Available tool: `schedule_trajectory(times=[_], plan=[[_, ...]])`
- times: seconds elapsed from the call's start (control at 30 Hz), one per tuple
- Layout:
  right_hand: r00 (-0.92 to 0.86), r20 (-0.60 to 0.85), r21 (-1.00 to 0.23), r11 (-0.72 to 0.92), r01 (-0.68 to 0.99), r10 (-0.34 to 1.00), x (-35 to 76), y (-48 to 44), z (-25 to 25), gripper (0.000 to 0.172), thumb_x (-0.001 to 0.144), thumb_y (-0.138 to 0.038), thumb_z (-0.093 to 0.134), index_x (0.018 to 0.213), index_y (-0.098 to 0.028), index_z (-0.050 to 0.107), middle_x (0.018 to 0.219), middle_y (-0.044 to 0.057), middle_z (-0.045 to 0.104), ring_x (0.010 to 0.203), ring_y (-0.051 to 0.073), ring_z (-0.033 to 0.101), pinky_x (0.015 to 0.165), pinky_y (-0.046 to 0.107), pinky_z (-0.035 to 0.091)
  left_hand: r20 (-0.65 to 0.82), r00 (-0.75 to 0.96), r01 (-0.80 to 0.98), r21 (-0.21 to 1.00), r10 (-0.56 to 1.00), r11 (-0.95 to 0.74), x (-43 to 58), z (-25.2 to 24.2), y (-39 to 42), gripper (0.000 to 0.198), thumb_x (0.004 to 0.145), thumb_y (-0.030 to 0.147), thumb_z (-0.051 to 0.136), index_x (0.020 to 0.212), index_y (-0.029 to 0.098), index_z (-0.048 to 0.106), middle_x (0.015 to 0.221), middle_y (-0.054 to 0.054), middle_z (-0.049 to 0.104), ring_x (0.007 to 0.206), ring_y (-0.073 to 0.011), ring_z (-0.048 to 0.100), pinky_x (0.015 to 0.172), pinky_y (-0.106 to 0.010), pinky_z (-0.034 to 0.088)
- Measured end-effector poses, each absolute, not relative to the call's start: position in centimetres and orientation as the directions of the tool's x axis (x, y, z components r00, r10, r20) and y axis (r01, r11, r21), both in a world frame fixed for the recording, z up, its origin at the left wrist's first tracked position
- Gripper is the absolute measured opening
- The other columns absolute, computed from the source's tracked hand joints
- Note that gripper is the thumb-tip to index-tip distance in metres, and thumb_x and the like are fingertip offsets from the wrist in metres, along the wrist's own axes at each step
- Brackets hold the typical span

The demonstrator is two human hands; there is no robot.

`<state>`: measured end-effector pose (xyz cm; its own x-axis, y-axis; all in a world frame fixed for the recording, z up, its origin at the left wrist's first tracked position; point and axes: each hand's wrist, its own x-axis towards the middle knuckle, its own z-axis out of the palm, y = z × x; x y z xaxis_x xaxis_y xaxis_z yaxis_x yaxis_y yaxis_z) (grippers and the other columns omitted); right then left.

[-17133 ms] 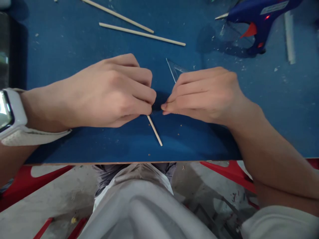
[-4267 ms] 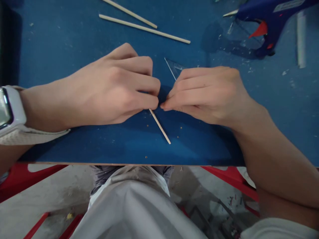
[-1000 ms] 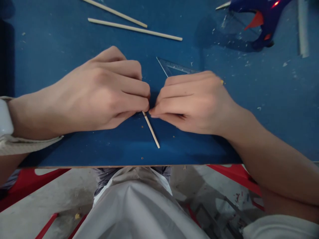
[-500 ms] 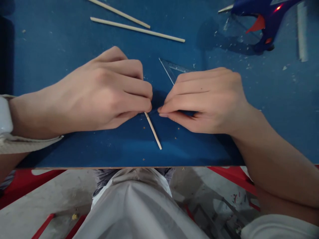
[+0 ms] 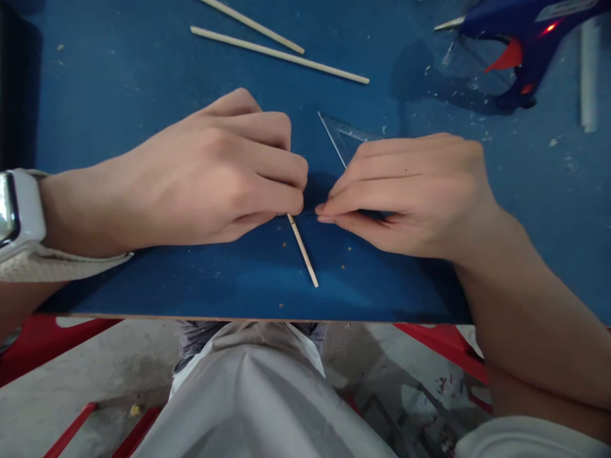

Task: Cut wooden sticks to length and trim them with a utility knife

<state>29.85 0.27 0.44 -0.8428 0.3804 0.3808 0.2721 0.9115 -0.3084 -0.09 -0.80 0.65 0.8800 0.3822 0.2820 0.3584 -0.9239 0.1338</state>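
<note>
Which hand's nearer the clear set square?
Right. The right hand overlaps the set square's near side in this view, hiding part of it; contact can't be confirmed. The left hand is off to its left, with blue tabletop showing between.

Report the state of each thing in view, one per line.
Thin stick: partly hidden, dark line across it
Left hand: closed on thin stick
Right hand: pinched closed; whether it holds anything is unclear
Set square: flat, partly hidden by right hand
Loose sticks: two, lying unheld
Glue gun: red light lit, unheld
White rod: partly hidden by glue gun
Watch: strapped on, display unreadable
</note>
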Motion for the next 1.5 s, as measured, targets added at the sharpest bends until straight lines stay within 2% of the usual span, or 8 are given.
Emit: schedule_trajectory(times=[0.27, 0.47, 0.57, 0.83, 1.03, 1.17, 1.33, 1.5], plan=[[-0.859, 0.384, -0.232, 0.936, 0.265, 0.338, 29.6, 0.1, 1.2, 0.027, 0.117, -0.017, 0.067, 0.096, -0.027, 0.081, 0.097, -0.004, 0.089, 0.086, 0.019, 0.079, 0.069, 0.039, 0.055, 0.288, 0.888, 0.343, 0.105, 0.358, -0.934, 0.0, 0.5, -0.8, 0.045, 0.128, 0.025, 0.038, 0.108, 0.024, 0.079, 0.116, 0.002, 0.085, 0.115, -0.0245, 0.079, 0.102, -0.048, 0.062], [-0.861, 0.381, -0.189, 0.94, 0.285, 0.338, 29.2, -0.4, 1.6, 0.024, 0.115, -0.019, 0.071, 0.094, -0.028, 0.077, 0.096, -0.005, 0.088, 0.086, 0.02, 0.079, 0.066, 0.041, 0.053, 0.24, 0.871, 0.399, 0.165, 0.429, -0.902, 0.6, 0.5, -0.6, 0.053, 0.129, 0.033, 0.034, 0.103, 0.029, 0.08, 0.115, 0.005, 0.086, 0.114, -0.0254, 0.08, 0.104, -0.051, 0.058], [-0.879, 0.357, -0.193, 0.946, 0.262, 0.316, 29.0, -0.7, 1.7, 0.027, 0.118, -0.017, 0.066, 0.096, -0.026, 0.078, 0.098, -0.003, 0.088, 0.085, 0.019, 0.08, 0.068, 0.04, 0.055, 0.215, 0.897, 0.373, 0.106, 0.388, -0.922, 0.8, 0.5, -0.4, 0.055, 0.13, 0.032, 0.03, 0.106, 0.025, 0.08, 0.115, 0.002, 0.085, 0.114, -0.0279, 0.078, 0.103, -0.053, 0.056], [-0.833, 0.412, -0.299, 0.919, 0.258, 0.368, 30.6, 0.8, 1.4, 0.014, 0.114, -0.022, 0.078, 0.103, -0.03, 0.082, 0.099, -0.006, 0.089, 0.086, 0.018, 0.083, 0.075, 0.037, 0.063, 0.176, 0.911, 0.348, 0.161, 0.374, -0.923, 0.5, 1.0, -0.3, 0.063, 0.126, 0.027, 0.02, 0.112, 0.022, 0.081, 0.117, -0.002, 0.08, 0.124, -0.0276, 0.073, 0.118, -0.054, 0.053], [-0.827, 0.449, -0.217, 0.939, 0.266, 0.338, 30.3, 0.7, 0.9, 0.009, 0.113, -0.023, 0.08, 0.108, -0.028, 0.084, 0.101, -0.002, 0.089, 0.087, 0.02, 0.081, 0.073, 0.036, 0.061, 0.11, 0.879, 0.425, 0.263, 0.464, -0.866, -0.6, 1.4, 0.2, 0.072, 0.128, 0.038, 0.018, 0.11, 0.021, 0.085, 0.123, -0.002, 0.08, 0.138, -0.0298, 0.069, 0.129, -0.057, 0.042], [-0.803, 0.494, -0.176, 0.943, 0.283, 0.333, 29.9, 0.3, 0.7, 0.005, 0.112, -0.022, 0.082, 0.112, -0.026, 0.085, 0.106, -0.001, 0.091, 0.091, 0.022, 0.083, 0.077, 0.038, 0.063, 0.164, 0.87, 0.404, 0.303, 0.465, -0.863, -1.0, 0.9, 0.5, 0.068, 0.13, 0.04, 0.023, 0.11, 0.021, 0.086, 0.12, -0.003, 0.082, 0.125, -0.0268, 0.07, 0.116, -0.051, 0.045], [-0.817, 0.445, -0.185, 0.93, 0.317, 0.367, 29.4, -0.1, 0.3, 0.011, 0.112, -0.018, 0.081, 0.112, -0.027, 0.088, 0.111, -0.001, 0.093, 0.096, 0.023, 0.086, 0.083, 0.039, 0.067, 0.228, 0.888, 0.354, 0.216, 0.4, -0.91, -1.1, 0.4, 0.6, 0.064, 0.132, 0.034, 0.025, 0.116, 0.021, 0.085, 0.122, -0.005, 0.084, 0.117, -0.0254, 0.068, 0.097, -0.045, 0.04], [-0.793, 0.471, -0.229, 0.921, 0.314, 0.387, 29.1, 0.0, -0.3, 0.013, 0.112, -0.017, 0.08, 0.113, -0.026, 0.089, 0.108, 0.0, 0.092, 0.09, 0.019, 0.084, 0.081, 0.036, 0.067, 0.295, 0.888, 0.316, 0.165, 0.352, -0.934, -1.1, 0.2, 0.5, 0.054, 0.131, 0.027, 0.031, 0.116, 0.02, 0.083, 0.122, -0.004, 0.084, 0.112, -0.0248, 0.067, 0.092, -0.044, 0.04]])
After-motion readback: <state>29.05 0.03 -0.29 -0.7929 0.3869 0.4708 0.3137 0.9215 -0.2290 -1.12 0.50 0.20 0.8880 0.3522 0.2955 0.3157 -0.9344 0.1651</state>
